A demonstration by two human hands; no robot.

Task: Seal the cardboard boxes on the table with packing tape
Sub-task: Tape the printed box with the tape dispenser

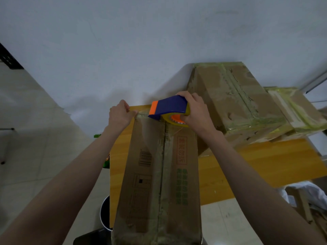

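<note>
Three brown cardboard boxes crowd the orange wooden table (247, 161) — two taped ones (235, 99) stacked at the right, the long box (159, 174) nearest — where the right hand (194, 112) grips a blue-and-orange tape dispenser (168, 106) at its far edge while the left hand (120, 114) pinches the glossy tape end (139, 114).

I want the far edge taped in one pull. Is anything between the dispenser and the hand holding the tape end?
Nothing visible: the tape dispenser in the right hand faces the left hand along the box edge, only stretched tape between.
</note>
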